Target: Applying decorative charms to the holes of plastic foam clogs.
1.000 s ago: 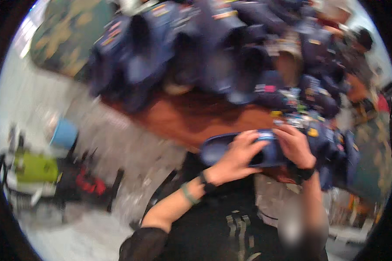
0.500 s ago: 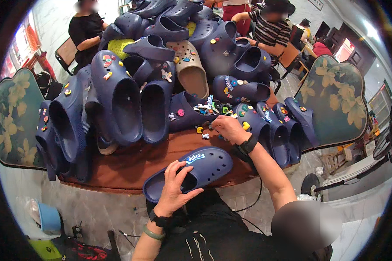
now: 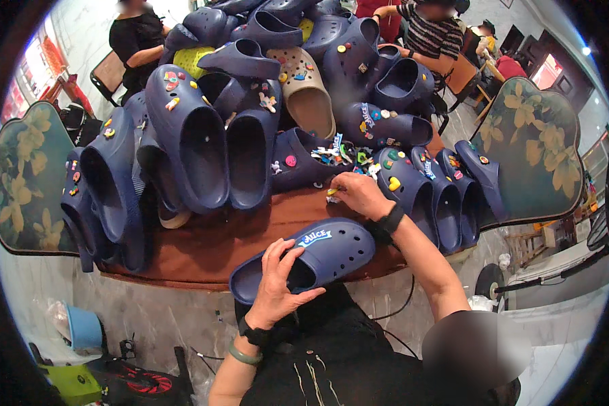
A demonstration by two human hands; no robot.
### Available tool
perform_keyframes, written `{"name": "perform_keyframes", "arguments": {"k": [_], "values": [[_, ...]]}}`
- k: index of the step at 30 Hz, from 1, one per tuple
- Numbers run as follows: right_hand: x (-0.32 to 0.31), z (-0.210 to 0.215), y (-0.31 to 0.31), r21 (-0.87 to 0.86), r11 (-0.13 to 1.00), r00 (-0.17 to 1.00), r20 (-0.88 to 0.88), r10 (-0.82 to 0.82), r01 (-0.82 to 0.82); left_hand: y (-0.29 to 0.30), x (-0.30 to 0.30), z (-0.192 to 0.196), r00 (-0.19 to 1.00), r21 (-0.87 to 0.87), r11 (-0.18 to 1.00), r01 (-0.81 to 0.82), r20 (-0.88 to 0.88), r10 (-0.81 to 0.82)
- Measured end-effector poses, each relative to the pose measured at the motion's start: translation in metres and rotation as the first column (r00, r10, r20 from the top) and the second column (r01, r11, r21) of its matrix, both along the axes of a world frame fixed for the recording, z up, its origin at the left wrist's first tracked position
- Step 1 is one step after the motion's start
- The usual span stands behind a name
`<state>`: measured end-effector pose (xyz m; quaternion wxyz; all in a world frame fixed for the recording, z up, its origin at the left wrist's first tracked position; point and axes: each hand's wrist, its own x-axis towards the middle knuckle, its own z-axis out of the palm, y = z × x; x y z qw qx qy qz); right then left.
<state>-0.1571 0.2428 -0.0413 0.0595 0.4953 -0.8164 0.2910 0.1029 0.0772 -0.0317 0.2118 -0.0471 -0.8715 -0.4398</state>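
Observation:
A navy foam clog point(image 3: 345, 252) lies tilted at the near edge of the brown-covered table, with a blue-and-white lettered charm point(image 3: 315, 237) on its upper. My left hand point(image 3: 276, 284) grips it at the foot opening, fingers over the upper's rim and thumb spread toward me. Beyond the clog's toe, my right hand point(image 3: 364, 195) is closed in a pinch just above the cloth. A small yellow charm point(image 3: 331, 191) shows at its fingertips, and a whitish piece point(image 3: 332, 199) is right beneath. Just past that hand, a navy clog point(image 3: 298, 162) has a heap of loose charms point(image 3: 338, 154) at its opening.
Decorated navy clogs stand upright at left point(image 3: 196, 155) and right point(image 3: 419, 196). A tall pile of clogs, including a beige one point(image 3: 309, 101), rises behind. Floral panels point(image 3: 531, 145) flank the table point(image 3: 189, 254). Other people sit beyond. A blue bucket point(image 3: 84, 328) stands on the floor.
My right hand has closed on the yellow charm, which lay on the cloth beside its fingers before. My left hand keeps its hold on the clog. The whole view has shifted slightly.

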Motion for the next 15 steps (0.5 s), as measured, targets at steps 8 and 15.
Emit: {"name": "perform_keyframes", "arguments": {"k": [8, 15], "values": [[0.067, 0.027, 0.044, -0.138, 0.99, 0.996, 0.093, 0.012, 0.001, 0.001, -0.004, 0.001, 0.999, 0.007, 1.0, -0.027, 0.044, 0.027], [0.087, 0.006, 0.034, -0.284, 0.959, 0.997, 0.076, 0.028, -0.006, 0.002, -0.005, 0.003, 0.998, 0.013, 0.999, -0.03, 0.06, 0.029]]}}
